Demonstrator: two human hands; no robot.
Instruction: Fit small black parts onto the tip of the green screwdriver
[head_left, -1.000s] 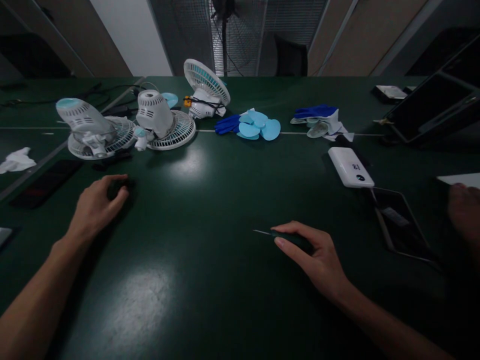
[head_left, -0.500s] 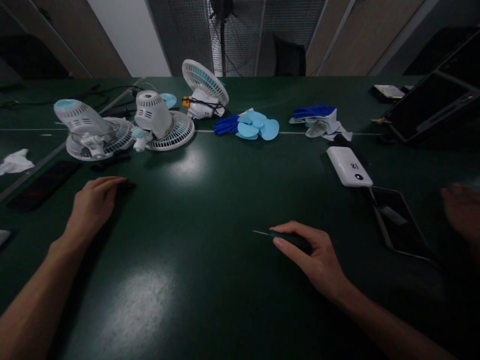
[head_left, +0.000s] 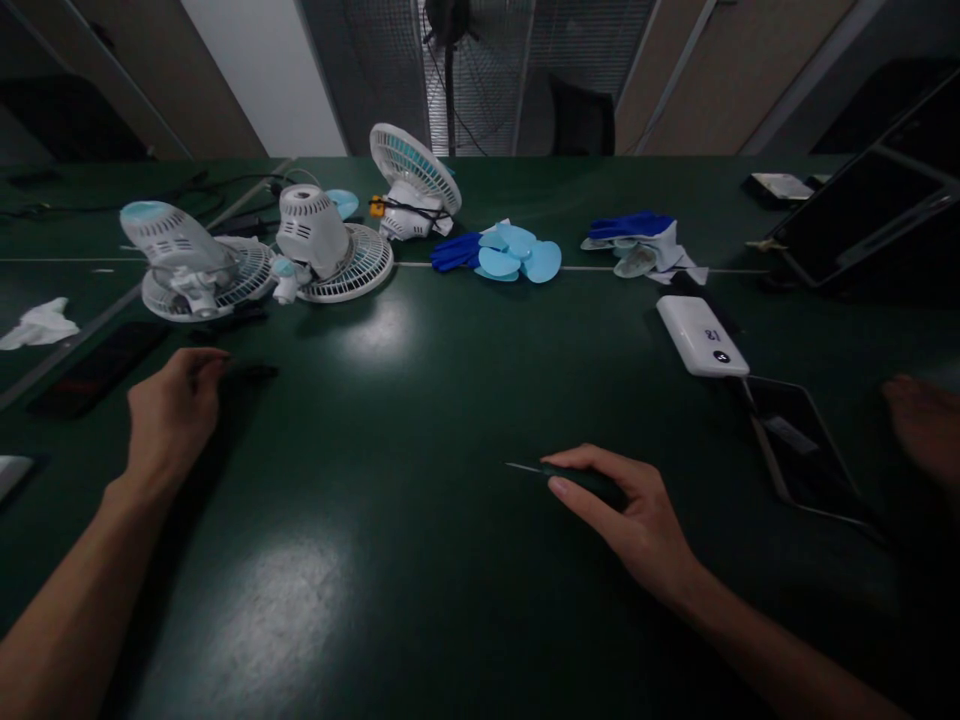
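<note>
My right hand (head_left: 637,510) rests low over the table, thumb and fingers closed round the dark handle of a screwdriver (head_left: 585,482). Its thin metal shaft points left, with nothing at the tip. On the left, my left hand (head_left: 172,415) is curled, thumb and forefinger pressed together. Just beyond those fingertips lies a small dark object (head_left: 259,372), too dim to name; whether the fingers hold part of it is unclear. Behind that hand, two white fans (head_left: 184,255) (head_left: 311,235) lie face down on their grilles.
A third fan (head_left: 412,190) leans farther back. Blue fan blades (head_left: 517,252) lie by blue gloves (head_left: 456,252); more gloves (head_left: 637,238) are to the right. A white power bank (head_left: 701,335) adjoins a phone (head_left: 799,445). Another person's hand (head_left: 922,425) rests at the right edge.
My left hand has drawn back slightly left from the small dark object, its fingers curling more. My right hand keeps the screwdriver in nearly the same place. The view has shifted a little.
</note>
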